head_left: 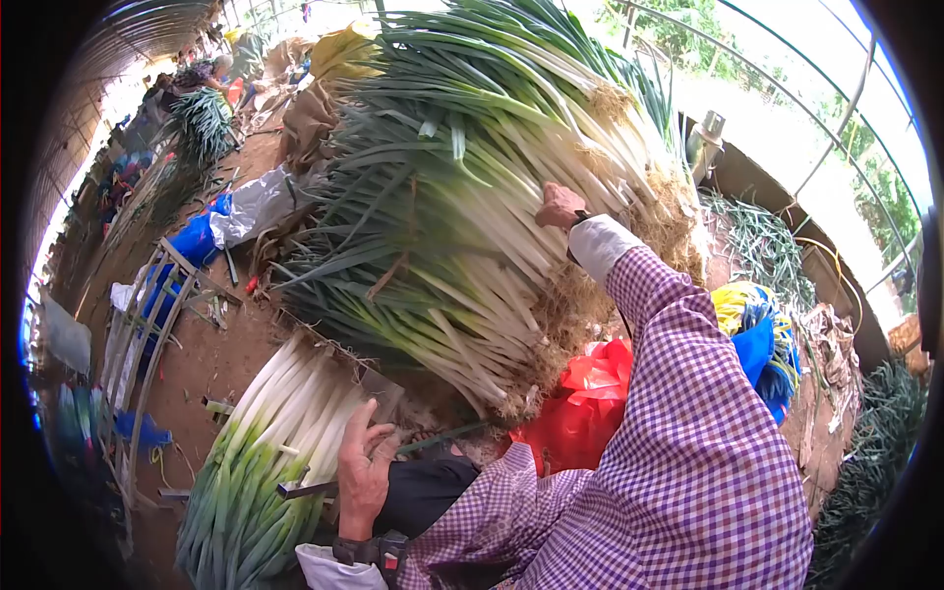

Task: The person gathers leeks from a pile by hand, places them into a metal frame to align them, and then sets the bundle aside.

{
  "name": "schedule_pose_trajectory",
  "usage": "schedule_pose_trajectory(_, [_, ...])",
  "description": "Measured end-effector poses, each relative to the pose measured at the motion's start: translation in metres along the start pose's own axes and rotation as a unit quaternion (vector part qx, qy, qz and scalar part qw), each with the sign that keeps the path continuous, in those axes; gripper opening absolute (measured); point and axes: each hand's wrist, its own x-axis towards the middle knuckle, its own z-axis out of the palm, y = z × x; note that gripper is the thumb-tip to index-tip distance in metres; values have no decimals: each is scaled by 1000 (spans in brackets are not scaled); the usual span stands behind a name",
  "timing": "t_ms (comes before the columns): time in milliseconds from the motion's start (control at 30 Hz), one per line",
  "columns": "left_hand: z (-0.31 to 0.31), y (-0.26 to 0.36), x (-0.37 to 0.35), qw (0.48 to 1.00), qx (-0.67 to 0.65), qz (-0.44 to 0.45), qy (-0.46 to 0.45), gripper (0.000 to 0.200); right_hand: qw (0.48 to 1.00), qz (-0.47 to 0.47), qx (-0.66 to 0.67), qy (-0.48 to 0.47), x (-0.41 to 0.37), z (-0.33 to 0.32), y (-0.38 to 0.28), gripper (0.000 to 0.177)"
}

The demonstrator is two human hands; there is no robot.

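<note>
A big heap of uncleaned leeks (462,206) with white stalks, green tops and soil-matted roots fills the middle. My right hand (559,206) reaches up onto the heap, its fingers pressed among the white stalks near the roots; whether it grips one I cannot tell. My left hand (364,472) rests low with fingers spread, beside a row of trimmed leeks (265,462) lying side by side on the ground. A thin dark blade-like strip (307,489) lies just under that hand. Both arms wear purple checked sleeves with white cuffs.
A red plastic bag (580,408) lies under the heap by my right arm. Blue and yellow bags (757,339) sit to the right, and a wooden frame (147,324) stands at left. Other people work among more leeks (202,123) at far top left. The ground is bare soil.
</note>
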Motion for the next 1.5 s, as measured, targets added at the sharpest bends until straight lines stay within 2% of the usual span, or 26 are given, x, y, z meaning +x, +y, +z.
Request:
schedule_pose_trajectory(67, [-2, -3, 2, 1000, 26, -4, 4, 60, 999, 10, 11, -38, 1, 0, -8, 63])
schedule_pose_trajectory(167, [-1, -10, 0, 999, 37, 5, 17, 59, 999, 4, 45, -29, 1, 4, -8, 73])
schedule_pose_trajectory(200, [1, -9, 1, 999, 50, 8, 14, 60, 998, -35, 57, 10, 9, 18, 10, 82])
schedule_pose_trajectory(300, [5, -10, 11, 996, 82, 24, 11, 60, 998, -48, 30, 13, 19, 24, 10, 68])
schedule_pose_trajectory(333, [5, -13, 14, 996, 90, 27, 8, 61, 997, -53, 48, -14, 22, 20, 11, 72])
schedule_pose_trajectory(533, [10, -7, 18, 993, 113, 35, 10, 61, 993, -82, 88, 7, 4, -5, -17, 55])
schedule_pose_trajectory(633, [9, -7, 17, 990, 132, 40, 9, 60, 982, -114, 145, -34, -39, -13, -29, 51])
schedule_pose_trajectory(667, [10, -7, 18, 990, 136, 40, 8, 59, 978, -105, 162, -84, -57, -16, -34, 52])
schedule_pose_trajectory(700, [11, -7, 19, 991, 127, 48, 10, 58, 970, -95, 180, -133, -77, -18, -39, 52])
schedule_pose_trajectory(767, [14, -7, 20, 992, 110, 60, 12, 56, 958, -116, 244, -99, -136, -24, -43, 50])
schedule_pose_trajectory(833, [29, 1, 24, 1000, -15, 15, 6, 57, 940, -140, 306, -62, -175, -15, -31, 47])
schedule_pose_trajectory(867, [40, 5, 28, 997, -78, -7, 4, 57, 928, -152, 331, -81, -194, -11, -23, 44])
schedule_pose_trajectory(900, [56, 5, 30, 981, -189, -41, -14, 58, 915, -164, 355, -100, -216, -10, -14, 41])
schedule_pose_trajectory(967, [99, 2, 32, 906, -406, -111, -46, 60, 878, -205, 404, -152, -280, -30, -11, 41])
schedule_pose_trajectory(1033, [142, 4, 34, 873, -454, -136, -118, 69, 869, -175, 418, -198, -342, -50, -4, 50])
schedule_pose_trajectory(1067, [165, -8, 36, 832, -512, -177, -120, 71, 865, -205, 403, -216, -354, -31, 19, 56])
schedule_pose_trajectory(1100, [184, -17, 35, 790, -573, -173, -131, 75, 855, -179, 410, -263, -384, -53, 19, 59])
schedule_pose_trajectory(1133, [199, -24, 32, 745, -631, -169, -140, 78, 846, -191, 405, -289, -400, -45, 36, 62])
schedule_pose_trajectory(1200, [218, -23, 15, 636, -738, -162, -158, 84, 866, -183, 345, -313, -435, -42, 57, 65])
schedule_pose_trajectory(1233, [226, -29, 3, 611, -765, -124, -159, 87, 879, -172, 308, -322, -447, -39, 66, 67])
schedule_pose_trajectory(1300, [234, -41, -20, 584, -787, -111, -164, 88, 875, -156, 288, -357, -459, -45, 73, 70])
schedule_pose_trajectory(1333, [234, -44, -27, 590, -785, -108, -154, 90, 871, -150, 280, -375, -461, -46, 75, 71])
schedule_pose_trajectory(1367, [234, -48, -32, 618, -769, -111, -117, 90, 870, -154, 281, -375, -462, -44, 75, 71])
schedule_pose_trajectory(1433, [226, -39, -32, 622, -765, -121, -114, 84, 868, -160, 279, -378, -462, -36, 75, 72])
schedule_pose_trajectory(1500, [221, -41, -26, 661, -741, -86, -84, 75, 859, -210, 306, -354, -456, -19, 81, 74])
